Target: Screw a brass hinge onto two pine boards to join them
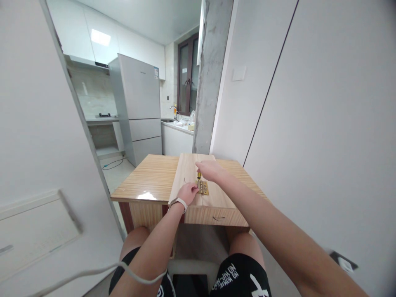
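A brass-coloured hinge [204,188] lies across the seam between two pale wooden boards [185,167] on the table. My right hand [208,170] is wrapped round the handle of a yellow and black screwdriver [199,175], which points down at the hinge's left part. Close by on the left, my left hand [188,193], with a watch on its wrist, has its fingertips pinched together at the hinge's left edge near the screwdriver's tip. Whatever is between those fingertips is too small to make out.
The boards rest on a striped wooden table [148,175] with a drawer handle [218,218] at its front. A small dark curved item lies left of the hinge. A pale cable crosses my left forearm. Behind stand a fridge [142,90] and a sink counter.
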{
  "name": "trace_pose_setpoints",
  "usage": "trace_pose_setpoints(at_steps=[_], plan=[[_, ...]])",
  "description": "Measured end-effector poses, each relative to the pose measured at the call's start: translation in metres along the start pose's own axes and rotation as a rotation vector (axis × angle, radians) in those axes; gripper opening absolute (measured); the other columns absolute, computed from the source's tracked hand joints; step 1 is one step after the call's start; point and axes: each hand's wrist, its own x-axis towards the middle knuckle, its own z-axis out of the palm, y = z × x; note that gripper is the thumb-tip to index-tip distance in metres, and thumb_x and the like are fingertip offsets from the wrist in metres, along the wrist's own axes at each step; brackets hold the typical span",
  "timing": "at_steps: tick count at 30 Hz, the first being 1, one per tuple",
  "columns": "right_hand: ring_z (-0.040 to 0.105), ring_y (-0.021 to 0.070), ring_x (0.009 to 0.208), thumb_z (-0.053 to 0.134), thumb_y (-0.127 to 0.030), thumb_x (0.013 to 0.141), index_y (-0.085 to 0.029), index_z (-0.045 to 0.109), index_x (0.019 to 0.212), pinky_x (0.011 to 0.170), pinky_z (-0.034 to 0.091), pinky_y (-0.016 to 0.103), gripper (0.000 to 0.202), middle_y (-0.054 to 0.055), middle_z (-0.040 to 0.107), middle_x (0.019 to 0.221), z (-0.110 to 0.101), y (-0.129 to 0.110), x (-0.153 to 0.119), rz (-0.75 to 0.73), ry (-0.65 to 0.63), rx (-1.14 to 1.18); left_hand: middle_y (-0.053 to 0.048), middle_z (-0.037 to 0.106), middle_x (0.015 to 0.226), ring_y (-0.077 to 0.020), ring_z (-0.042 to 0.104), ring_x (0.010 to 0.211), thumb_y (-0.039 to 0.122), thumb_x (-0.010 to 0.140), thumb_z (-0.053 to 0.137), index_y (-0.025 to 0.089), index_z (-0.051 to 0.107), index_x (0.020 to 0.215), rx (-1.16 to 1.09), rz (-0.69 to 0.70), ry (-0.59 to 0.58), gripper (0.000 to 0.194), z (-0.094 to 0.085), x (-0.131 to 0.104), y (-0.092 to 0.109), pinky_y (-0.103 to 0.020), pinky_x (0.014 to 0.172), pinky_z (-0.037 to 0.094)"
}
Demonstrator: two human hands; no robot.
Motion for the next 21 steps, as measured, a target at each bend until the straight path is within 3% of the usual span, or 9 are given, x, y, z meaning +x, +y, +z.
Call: trace_pose_setpoints(at_steps=[4, 9, 21], plan=[[0.069, 0.0225, 0.109, 0.05, -0.021, 0.101, -0.017, 0.066, 0.117, 0.086, 0.049, 0.028, 0.023, 0.015, 0.072, 0.118, -0.008, 0.005, -0.005, -0.074, -0.025, -0.02, -0.005, 0.069, 0.088, -0.0177, 0.06, 0.083, 0.027, 0.095, 0.065, 0.02, 0.071, 0.084, 0.006, 0.002, -0.002, 0.015, 0.001, 0.0, -0.003, -0.028, 0.077, 0.041], [0.07, 0.0228, 0.106, 0.052, -0.024, 0.101, -0.016, 0.071, 0.113, 0.086, 0.049, 0.028, 0.024, 0.017, 0.073, 0.118, -0.014, 0.004, -0.007, -0.091, -0.022, -0.015, -0.005, 0.07, 0.09, -0.0178, 0.06, 0.083, 0.027, 0.095, 0.065, 0.019, 0.071, 0.087, 0.006, 0.007, 0.005, 0.013, 0.003, -0.001, -0.004, -0.028, 0.077, 0.042], [0.073, 0.03, 0.106, 0.054, -0.036, 0.1, -0.009, 0.076, 0.111, 0.084, 0.054, 0.033, 0.036, 0.023, 0.075, 0.112, -0.005, 0.007, 0.009, -0.028, -0.086, -0.091, -0.006, 0.071, 0.092, -0.0186, 0.061, 0.085, 0.026, 0.096, 0.062, 0.02, 0.074, 0.09, 0.027, 0.013, -0.02, 0.014, 0.004, -0.001, -0.004, -0.029, 0.078, 0.044]])
